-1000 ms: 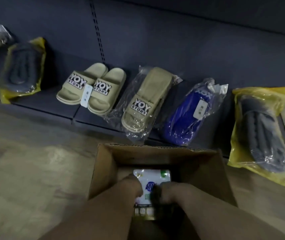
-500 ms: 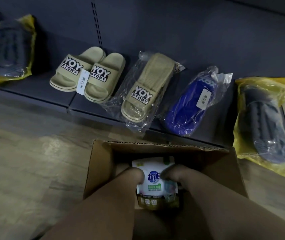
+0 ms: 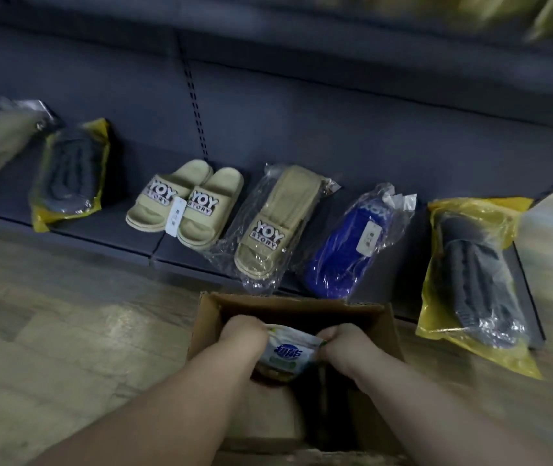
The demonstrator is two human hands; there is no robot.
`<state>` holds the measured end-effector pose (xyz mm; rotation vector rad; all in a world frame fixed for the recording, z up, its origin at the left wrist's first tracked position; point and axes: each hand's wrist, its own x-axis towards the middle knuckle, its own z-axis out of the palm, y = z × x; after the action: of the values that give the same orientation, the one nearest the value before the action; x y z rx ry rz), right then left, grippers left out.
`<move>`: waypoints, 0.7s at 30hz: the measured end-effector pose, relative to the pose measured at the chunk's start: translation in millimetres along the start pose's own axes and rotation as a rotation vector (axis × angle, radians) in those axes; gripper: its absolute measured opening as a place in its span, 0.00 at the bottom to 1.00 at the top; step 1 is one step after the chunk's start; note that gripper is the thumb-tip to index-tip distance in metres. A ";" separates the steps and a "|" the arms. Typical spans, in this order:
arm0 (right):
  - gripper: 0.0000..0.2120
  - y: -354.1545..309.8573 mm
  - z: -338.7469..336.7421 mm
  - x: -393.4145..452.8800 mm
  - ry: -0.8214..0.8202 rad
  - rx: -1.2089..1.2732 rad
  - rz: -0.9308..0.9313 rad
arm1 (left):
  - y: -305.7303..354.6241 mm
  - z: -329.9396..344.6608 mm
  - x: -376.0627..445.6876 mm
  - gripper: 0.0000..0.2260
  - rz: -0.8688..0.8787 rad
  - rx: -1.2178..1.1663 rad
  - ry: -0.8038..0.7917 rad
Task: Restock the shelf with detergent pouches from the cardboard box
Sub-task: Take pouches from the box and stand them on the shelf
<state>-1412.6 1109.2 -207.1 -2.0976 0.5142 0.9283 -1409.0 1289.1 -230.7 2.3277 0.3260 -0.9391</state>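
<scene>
An open brown cardboard box (image 3: 392, 331) stands on the floor right below me. A white detergent pouch (image 3: 286, 354) with a blue logo sits in its opening, tilted. My left hand (image 3: 243, 331) grips the pouch's left upper corner and my right hand (image 3: 345, 344) grips its right upper corner. The pouch's lower part is hidden inside the box. The dark grey bottom shelf (image 3: 127, 230) runs across the view just beyond the box.
On the shelf lie beige slides (image 3: 184, 203), a bagged beige slide (image 3: 275, 227), a bagged blue pair (image 3: 352, 243) and two yellow bags of dark slippers (image 3: 476, 277) (image 3: 70, 173). An upright back panel with a slotted rail (image 3: 196, 109) rises behind. Wood-look floor (image 3: 49, 331) lies left.
Both hands have raised the pouch from deep in the box up to its opening. The view has tilted upward, showing more of the shelf's back panel.
</scene>
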 end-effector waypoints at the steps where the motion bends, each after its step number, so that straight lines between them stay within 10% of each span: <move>1: 0.03 -6.9 -7.6 -10.9 0.014 -0.010 -0.051 | 10.1 -12.1 -15.3 0.15 -0.052 -0.031 0.077; 12: 0.12 -121.2 -120.5 -145.6 0.179 0.322 -0.695 | 111.5 -167.4 -161.8 0.04 0.560 -0.664 0.560; 17: 0.17 -143.9 -182.9 -181.2 0.110 0.779 -0.987 | 181.2 -204.8 -207.0 0.06 0.893 -0.844 0.616; 21: 0.17 -132.1 -230.1 -205.2 0.276 0.645 -1.175 | 244.2 -209.8 -236.6 0.07 1.129 -0.985 0.623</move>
<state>-1363.2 1022.1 113.0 -1.5044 -0.2941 -0.2030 -1359.9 1224.5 160.6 1.3879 -0.2597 0.4531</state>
